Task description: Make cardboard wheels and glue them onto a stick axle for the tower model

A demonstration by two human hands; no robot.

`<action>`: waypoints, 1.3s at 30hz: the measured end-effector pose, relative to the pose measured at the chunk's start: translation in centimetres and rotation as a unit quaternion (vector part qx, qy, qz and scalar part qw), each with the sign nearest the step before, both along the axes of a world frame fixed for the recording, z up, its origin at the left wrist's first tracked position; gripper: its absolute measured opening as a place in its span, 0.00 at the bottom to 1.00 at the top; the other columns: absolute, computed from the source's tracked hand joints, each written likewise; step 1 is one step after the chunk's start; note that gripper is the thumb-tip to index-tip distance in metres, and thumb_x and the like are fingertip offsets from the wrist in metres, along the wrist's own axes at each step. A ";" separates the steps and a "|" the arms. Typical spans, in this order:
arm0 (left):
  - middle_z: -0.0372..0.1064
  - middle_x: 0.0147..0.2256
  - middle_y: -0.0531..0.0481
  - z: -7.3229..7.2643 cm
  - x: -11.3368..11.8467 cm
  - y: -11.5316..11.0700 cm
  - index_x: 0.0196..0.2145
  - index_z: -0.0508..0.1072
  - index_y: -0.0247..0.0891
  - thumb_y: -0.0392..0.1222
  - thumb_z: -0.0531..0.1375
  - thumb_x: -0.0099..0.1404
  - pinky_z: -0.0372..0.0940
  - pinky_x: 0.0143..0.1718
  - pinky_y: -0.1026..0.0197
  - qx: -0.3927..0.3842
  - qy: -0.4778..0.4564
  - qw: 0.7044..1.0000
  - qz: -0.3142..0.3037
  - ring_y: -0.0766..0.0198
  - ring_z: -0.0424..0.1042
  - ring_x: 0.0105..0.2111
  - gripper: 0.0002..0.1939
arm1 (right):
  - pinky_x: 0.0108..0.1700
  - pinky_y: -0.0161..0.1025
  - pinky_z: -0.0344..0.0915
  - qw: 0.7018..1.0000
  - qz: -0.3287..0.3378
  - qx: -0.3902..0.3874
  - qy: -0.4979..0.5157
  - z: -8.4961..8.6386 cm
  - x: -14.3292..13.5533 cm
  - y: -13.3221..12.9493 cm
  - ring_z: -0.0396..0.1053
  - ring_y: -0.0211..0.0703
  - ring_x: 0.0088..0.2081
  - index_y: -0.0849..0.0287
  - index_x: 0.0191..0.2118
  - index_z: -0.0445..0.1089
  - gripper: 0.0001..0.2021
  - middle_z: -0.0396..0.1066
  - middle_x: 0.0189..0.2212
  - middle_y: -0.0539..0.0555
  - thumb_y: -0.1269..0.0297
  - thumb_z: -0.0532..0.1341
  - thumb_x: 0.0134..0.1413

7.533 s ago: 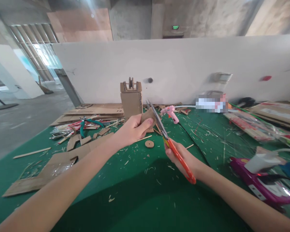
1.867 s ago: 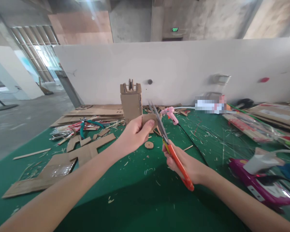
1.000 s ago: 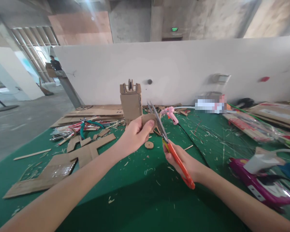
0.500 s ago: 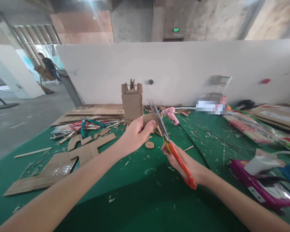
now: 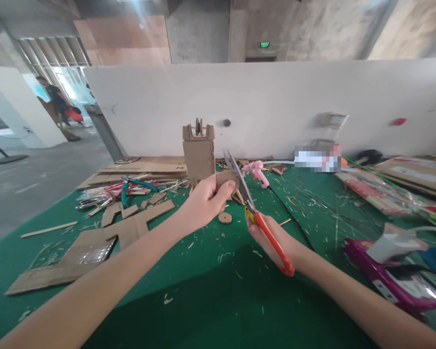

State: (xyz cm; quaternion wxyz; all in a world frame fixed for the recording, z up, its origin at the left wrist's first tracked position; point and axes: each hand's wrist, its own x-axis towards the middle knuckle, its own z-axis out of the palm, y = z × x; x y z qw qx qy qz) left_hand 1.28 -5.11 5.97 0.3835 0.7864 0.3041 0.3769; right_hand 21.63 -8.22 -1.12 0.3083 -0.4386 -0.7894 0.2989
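Observation:
Between thumb and fingers, my left hand [image 5: 207, 201] pinches a small brown cardboard piece [image 5: 225, 178]. Orange-handled scissors [image 5: 272, 237] are gripped in my right hand [image 5: 272, 240], their blades pointing up and away, slightly parted at the tips, against the right edge of the piece. A small cardboard disc [image 5: 225, 218] with a centre hole lies on the green table just below my hands. Behind my left hand stands a cardboard tower [image 5: 199, 157] with small wheels [image 5: 199, 127] on its top.
Cut cardboard [image 5: 94, 245], a wooden stick [image 5: 49, 229] and teal-handled pliers [image 5: 125, 194] lie left. A pink glue gun [image 5: 257, 172] sits behind the scissors, its black cable running right. A purple device [image 5: 392, 286] is at the right. A person [image 5: 56, 99] is far left.
The scissors' orange handle has risen slightly with my right hand, and the blades look a little closer together. The person in the background has moved left, and a red item now shows there.

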 end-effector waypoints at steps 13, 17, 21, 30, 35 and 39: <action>0.47 0.18 0.60 0.0 -0.3 0.7 0.29 0.57 0.40 0.51 0.50 0.70 0.47 0.15 0.68 -0.013 0.017 1.000 -0.003 0.73 0.48 0.15 0.15 | 0.31 0.38 0.62 0.999 0.046 0.002 0.018 0.0 0.7 -0.8 0.57 0.38 0.29 0.57 0.39 0.57 0.21 0.61 0.31 0.51 0.42 0.46 0.63; 0.48 0.18 0.60 0.2 -0.5 0.5 0.30 0.58 0.40 0.50 0.50 0.70 0.47 0.15 0.68 -0.007 0.029 1.000 -0.004 0.73 0.47 0.15 0.14 | 0.30 0.38 0.58 1.000 0.008 0.025 -0.004 0.0 0.1 -0.5 0.53 0.37 0.27 0.56 0.32 0.55 0.22 0.57 0.27 0.49 0.42 0.44 0.63; 0.50 0.19 0.59 0.4 -0.8 0.7 0.30 0.59 0.40 0.50 0.49 0.70 0.47 0.15 0.67 0.008 0.052 0.999 0.010 0.72 0.49 0.16 0.14 | 0.28 0.37 0.56 1.000 -0.003 0.028 -0.011 0.2 -0.2 -0.3 0.52 0.37 0.26 0.56 0.29 0.53 0.24 0.55 0.25 0.48 0.40 0.43 0.62; 0.50 0.19 0.58 0.7 -1.1 0.6 0.31 0.61 0.40 0.51 0.49 0.70 0.45 0.15 0.66 0.018 0.079 0.997 0.008 0.72 0.47 0.15 0.14 | 0.32 0.39 0.62 0.999 0.031 0.017 -0.009 0.2 0.6 -0.6 0.58 0.39 0.28 0.57 0.36 0.57 0.22 0.60 0.30 0.51 0.42 0.44 0.63; 0.52 0.19 0.57 0.8 -1.1 0.7 0.28 0.58 0.40 0.51 0.49 0.70 0.47 0.16 0.67 0.027 0.104 0.994 0.012 0.72 0.50 0.16 0.16 | 0.40 0.43 0.66 0.998 0.058 -0.002 -0.010 -0.2 1.2 -0.5 0.63 0.43 0.36 0.56 0.45 0.58 0.22 0.64 0.36 0.55 0.42 0.45 0.63; 0.52 0.20 0.57 1.2 -1.3 0.7 0.28 0.58 0.40 0.49 0.49 0.70 0.48 0.17 0.68 0.018 0.118 0.993 0.009 0.72 0.50 0.17 0.15 | 0.46 0.48 0.66 0.998 0.056 0.012 -0.030 0.0 1.3 -0.4 0.64 0.46 0.40 0.57 0.44 0.60 0.23 0.64 0.40 0.58 0.41 0.44 0.63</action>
